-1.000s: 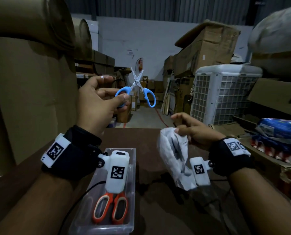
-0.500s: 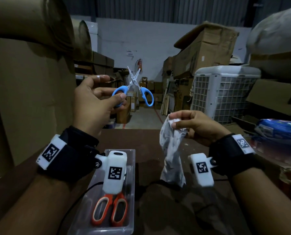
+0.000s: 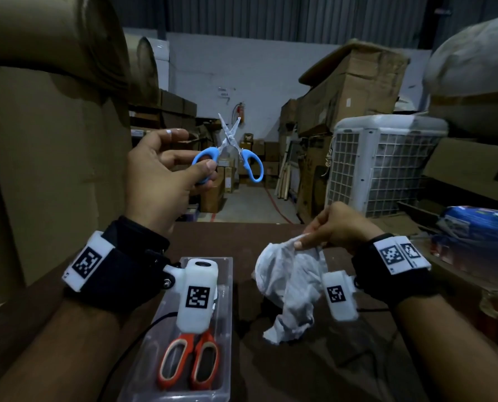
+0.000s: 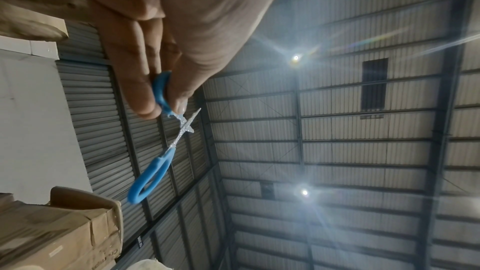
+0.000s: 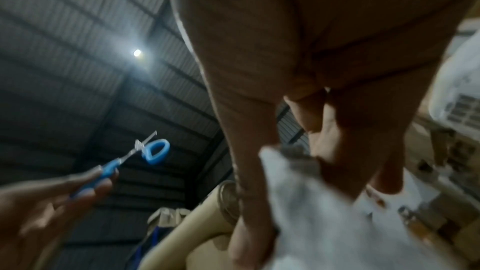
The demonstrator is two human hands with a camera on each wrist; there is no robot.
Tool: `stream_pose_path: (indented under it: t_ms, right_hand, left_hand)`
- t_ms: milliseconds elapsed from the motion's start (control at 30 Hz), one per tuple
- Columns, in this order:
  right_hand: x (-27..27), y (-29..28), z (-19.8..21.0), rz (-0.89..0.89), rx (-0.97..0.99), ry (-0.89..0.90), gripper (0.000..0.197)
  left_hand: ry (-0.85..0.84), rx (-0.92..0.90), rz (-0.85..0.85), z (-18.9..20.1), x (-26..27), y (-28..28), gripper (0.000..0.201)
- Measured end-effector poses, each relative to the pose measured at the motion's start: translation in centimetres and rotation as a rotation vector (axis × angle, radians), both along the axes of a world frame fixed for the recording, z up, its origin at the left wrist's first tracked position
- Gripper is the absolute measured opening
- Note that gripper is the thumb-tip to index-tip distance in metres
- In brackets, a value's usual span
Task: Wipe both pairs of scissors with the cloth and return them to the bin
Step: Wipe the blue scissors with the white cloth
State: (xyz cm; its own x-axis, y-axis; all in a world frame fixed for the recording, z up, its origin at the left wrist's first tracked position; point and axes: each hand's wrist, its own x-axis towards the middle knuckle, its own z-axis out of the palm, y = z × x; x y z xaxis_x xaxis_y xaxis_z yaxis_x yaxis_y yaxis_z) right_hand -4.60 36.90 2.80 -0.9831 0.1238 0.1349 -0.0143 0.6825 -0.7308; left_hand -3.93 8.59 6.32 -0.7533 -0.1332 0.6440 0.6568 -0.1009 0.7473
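My left hand (image 3: 166,175) is raised and pinches one loop of the blue-handled scissors (image 3: 243,156). Their blades stand spread in an X, tips up. The left wrist view shows the same blue scissors (image 4: 161,161) with thumb and fingers on the upper loop, and the right wrist view catches the blue scissors (image 5: 153,151) at its left. My right hand (image 3: 334,227) pinches a crumpled white cloth (image 3: 291,285) that hangs over the brown table (image 3: 285,372); the cloth (image 5: 324,213) shows blurred. Orange-handled scissors (image 3: 189,364) lie in the clear plastic bin (image 3: 227,329) near me, blades hidden by the wrist camera.
Tall cardboard rolls and sheets (image 3: 39,140) stand close on the left. Stacked cardboard boxes (image 3: 352,91) and a white air cooler (image 3: 386,163) stand behind the table on the right. A blue packet (image 3: 479,224) lies at the table's right edge.
My right hand has dropped lower and shifted its hold, so the cloth now hangs bunched and wider. The left hand keeps the blue scissors raised, almost unmoved.
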Motion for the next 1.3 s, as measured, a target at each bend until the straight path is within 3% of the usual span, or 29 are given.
stream_pose_path:
  t_ms: [100, 200, 300, 400, 567, 733, 867, 967, 1033, 1133, 1200, 1300]
  right_hand:
    - [-0.2, 0.3, 0.0, -0.102, 0.235, -0.078, 0.043]
    - [-0.4, 0.6, -0.6, -0.033, 0.245, -0.243, 0.041]
    - [-0.6, 0.8, -0.8, 0.139, 0.024, -0.291, 0.036]
    - [-0.6, 0.7, -0.4, 0.114, -0.305, -0.196, 0.058]
    - [0.0, 0.3, -0.2, 0.12, -0.335, -0.143, 0.057]
    - [0.4, 1.1, 0.8, 0.475, -0.697, -0.134, 0.051]
    - [1.2, 0.6, 1.6, 0.581, -0.64, -0.133, 0.036]
    - [1.5, -0.3, 1.3, 0.455, -0.447, -0.133, 0.042]
    - [1.6, -0.7, 1.1, 0.406, -0.44, -0.155, 0.045]
    - [1.8, -0.9, 1.5, 0.445, -0.618, -0.159, 0.045]
    - [2.0, -0.8, 1.9, 0.472, -0.811, -0.143, 0.06]
    - [2.7, -1.1, 2.4, 0.613, -0.997, -0.094, 0.063]
  left_hand:
    - [0.004, -0.007, 0.001, 0.0, 0.0, 0.0, 0.052]
    - [0.006, -0.008, 0.002, 0.0, 0.1, 0.0, 0.052]
    - [0.012, 0.006, 0.008, -0.1, 0.0, 0.1, 0.051]
    - [0.011, 0.009, 0.011, 0.0, 0.0, 0.1, 0.051]
    - [0.014, 0.012, 0.009, -0.1, 0.0, 0.2, 0.052]
    - [0.026, 0.014, 0.013, 0.0, 0.2, 0.1, 0.048]
    - [0.018, 0.016, 0.017, -0.2, -0.3, 0.2, 0.052]
    - [0.019, 0.01, 0.005, -0.3, -0.4, 0.3, 0.053]
    - [0.019, 0.008, -0.005, -0.3, -0.3, 0.3, 0.053]
    - [0.018, 0.009, -0.011, -0.3, -0.2, 0.3, 0.052]
    - [0.016, 0.01, -0.014, -0.3, -0.3, 0.3, 0.052]
    - [0.007, 0.009, -0.017, -0.4, -0.5, 0.3, 0.051]
